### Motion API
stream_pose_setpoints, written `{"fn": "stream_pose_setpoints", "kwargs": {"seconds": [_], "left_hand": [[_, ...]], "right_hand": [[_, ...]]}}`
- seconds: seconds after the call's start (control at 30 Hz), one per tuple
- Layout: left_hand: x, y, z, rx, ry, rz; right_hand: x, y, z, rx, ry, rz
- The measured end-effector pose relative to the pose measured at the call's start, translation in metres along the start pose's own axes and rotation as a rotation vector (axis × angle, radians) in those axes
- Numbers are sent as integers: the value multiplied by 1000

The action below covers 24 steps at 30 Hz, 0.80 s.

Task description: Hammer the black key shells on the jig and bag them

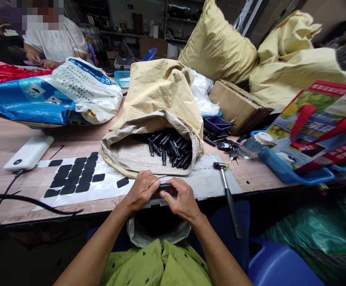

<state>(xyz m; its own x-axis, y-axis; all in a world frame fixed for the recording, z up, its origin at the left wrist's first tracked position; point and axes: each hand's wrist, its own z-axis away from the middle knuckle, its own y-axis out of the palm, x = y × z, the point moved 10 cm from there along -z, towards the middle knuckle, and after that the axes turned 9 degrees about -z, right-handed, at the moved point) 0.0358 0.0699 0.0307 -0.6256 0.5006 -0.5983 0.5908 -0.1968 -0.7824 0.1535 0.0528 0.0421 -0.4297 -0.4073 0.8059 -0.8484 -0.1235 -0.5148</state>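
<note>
Between my two hands, at the table's front edge, is a small black cylindrical piece (pixel 164 186). My left hand (pixel 144 188) pinches its left end, and my right hand (pixel 182 198) has its fingers closed round the right end. Just beyond them a tan woven sack (pixel 163 91) lies on its side with its mouth towards me. Inside that mouth is a heap of similar black pieces (pixel 173 147), some with narrower tips. Below my hands, over my lap, hangs another open sack (pixel 159 232), dark inside.
Left are a sheet of black stickers (pixel 76 174), a white power bank (pixel 29 153) with a cable, and a blue-white bag (pixel 71 95). Right are a hammer (pixel 228 194) overhanging the edge, keys (pixel 234 154), a bottle (pixel 256 145) and a blue tray (pixel 294 172). A person (pixel 56 43) sits across.
</note>
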Motion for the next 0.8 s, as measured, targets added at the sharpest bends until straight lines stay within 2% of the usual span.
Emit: {"fn": "stream_pose_setpoints", "kwargs": {"seconds": [0.33,0.63,0.8], "left_hand": [[0,0,0,-11,-4,-9],[-3,2,1,-13,47,-55],[-2,-5,4,-23,-15,63]], "right_hand": [[0,1,1,38,3,4],[4,3,-1,29,-38,-19],[21,-15,14,-53,-148,-63]]}}
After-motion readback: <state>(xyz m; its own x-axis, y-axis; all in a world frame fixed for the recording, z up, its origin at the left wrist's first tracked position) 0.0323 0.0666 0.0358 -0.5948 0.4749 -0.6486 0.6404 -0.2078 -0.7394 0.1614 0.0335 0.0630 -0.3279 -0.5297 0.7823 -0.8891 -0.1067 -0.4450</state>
